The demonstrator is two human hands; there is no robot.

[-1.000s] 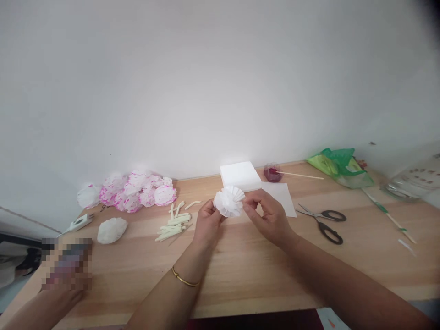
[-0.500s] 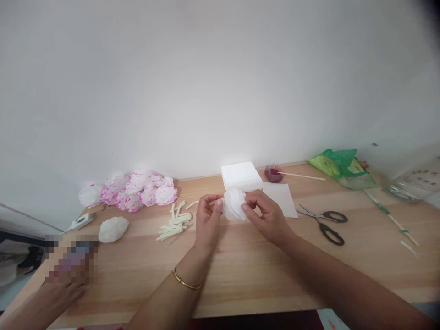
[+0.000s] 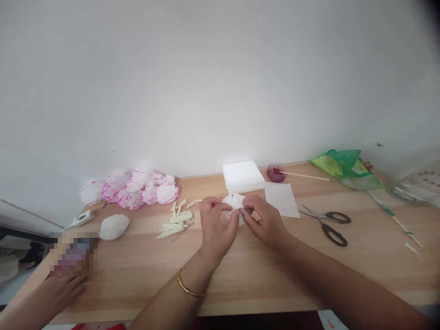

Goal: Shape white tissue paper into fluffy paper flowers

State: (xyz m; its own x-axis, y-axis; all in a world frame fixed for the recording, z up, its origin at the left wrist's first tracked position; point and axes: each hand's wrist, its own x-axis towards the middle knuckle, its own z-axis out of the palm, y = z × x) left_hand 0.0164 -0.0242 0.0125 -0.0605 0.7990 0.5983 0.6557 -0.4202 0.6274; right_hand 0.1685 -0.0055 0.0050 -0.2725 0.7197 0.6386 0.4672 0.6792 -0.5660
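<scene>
A white tissue-paper flower (image 3: 234, 200) is held between my two hands over the middle of the table. My left hand (image 3: 217, 224) grips its left and near side, thumb and fingers curled round it. My right hand (image 3: 264, 220) pinches the right edge with thumb and forefinger, close to the left thumb. The fingers hide much of the flower's lower part. Just behind it lies a stack of white tissue paper (image 3: 244, 175), and a single white sheet (image 3: 282, 200) is to the right of that.
Pink-edged paper flowers (image 3: 137, 188) and one white flower (image 3: 114, 227) lie left, near pale green strips (image 3: 176, 224). Another person's hand (image 3: 65, 288) is at far left. Right are a dish of red liquid (image 3: 276, 173) with a stick, scissors (image 3: 326, 222) and a green bag (image 3: 347, 167).
My left hand has moved right and wrapped further round the flower, covering more of it. My right fingertips have come close to the left thumb. The view has shifted slightly.
</scene>
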